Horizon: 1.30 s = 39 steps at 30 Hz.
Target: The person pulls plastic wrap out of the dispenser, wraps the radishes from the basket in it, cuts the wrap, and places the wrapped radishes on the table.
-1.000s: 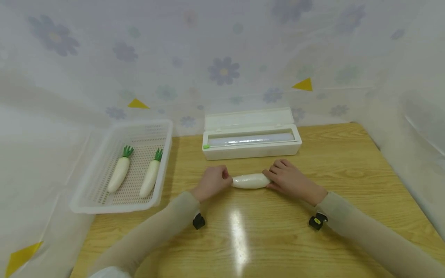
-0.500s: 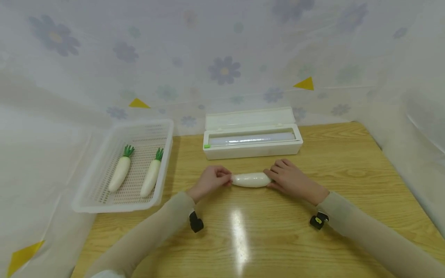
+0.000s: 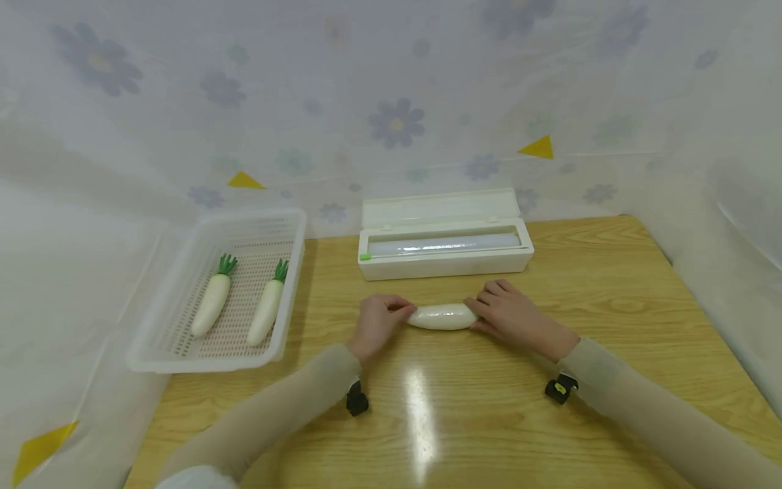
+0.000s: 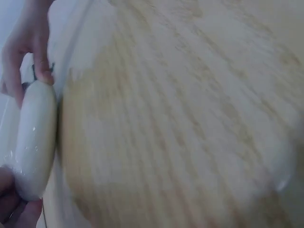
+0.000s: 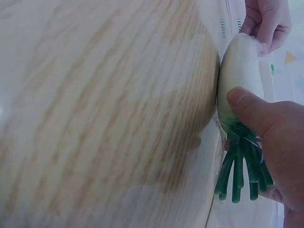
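Observation:
A white radish (image 3: 442,316) wrapped in clear plastic film lies crosswise on the table between both hands. At its bare left tip my left hand (image 3: 377,324) pinches the end, where the right wrist view shows a bit of loose film (image 5: 261,48). My right hand (image 3: 512,318) grips the leafy right end, thumb on top. Green stalks (image 5: 242,166) stick out under that palm in the right wrist view; the head view hides them. Glossy wrinkles of film show on the radish (image 4: 35,137) in the left wrist view.
Behind the hands stands a white cling film box (image 3: 446,265), lid raised, with a roll (image 3: 442,244) inside. At the left, a white plastic basket (image 3: 296,285) holds two radishes (image 3: 211,305) with green tops. Floral sheeting (image 3: 391,68) surrounds the wooden table (image 3: 489,421).
My left hand shifts slightly at the radish's left tip, its wrist turning and moving a little to the right. The right hand and the radish stay nearly in place.

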Tool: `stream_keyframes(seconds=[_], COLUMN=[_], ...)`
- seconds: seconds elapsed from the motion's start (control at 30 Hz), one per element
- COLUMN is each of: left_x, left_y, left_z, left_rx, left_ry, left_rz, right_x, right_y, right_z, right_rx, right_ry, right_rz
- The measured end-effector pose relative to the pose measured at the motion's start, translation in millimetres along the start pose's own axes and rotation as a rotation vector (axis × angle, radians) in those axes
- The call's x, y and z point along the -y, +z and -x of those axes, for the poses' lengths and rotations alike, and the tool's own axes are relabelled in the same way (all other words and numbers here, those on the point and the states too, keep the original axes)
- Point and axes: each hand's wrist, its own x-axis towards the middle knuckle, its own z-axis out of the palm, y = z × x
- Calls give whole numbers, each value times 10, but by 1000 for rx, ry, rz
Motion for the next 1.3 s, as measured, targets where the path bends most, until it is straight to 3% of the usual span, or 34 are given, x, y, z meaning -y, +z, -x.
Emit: stream_keyframes(seconds=[0.17,0.27,0.43,0.53,0.73,0.9,1.1,1.3], left_x=[41,47,37,52,121,148,130,174], left_y=[63,68,91,112,56,-64,-154,-169], left_z=[76,85,42,26,19,1,-17,-32], left_rx=[69,84,79,78,67,58,69,74], left_ry=[-10,-60,-193,-229,-254,-271,-289,-306], left_rz=[50,130,362,453,490,469,421,406], right_x=[11,9,-1,-9,-114,-230,-270,-281], right_y=[-7,-14,-41,-59,-97,-151,-177,-152], right_z=[-13,-21,-10,3,76,152,158,172], right_rx=[20,12,11,50,119,138,140,123], right_ry=[6,15,27,61,170,203,231,347], right_rz=[-3,-11,-17,-32,-79,-77,-209,-391])
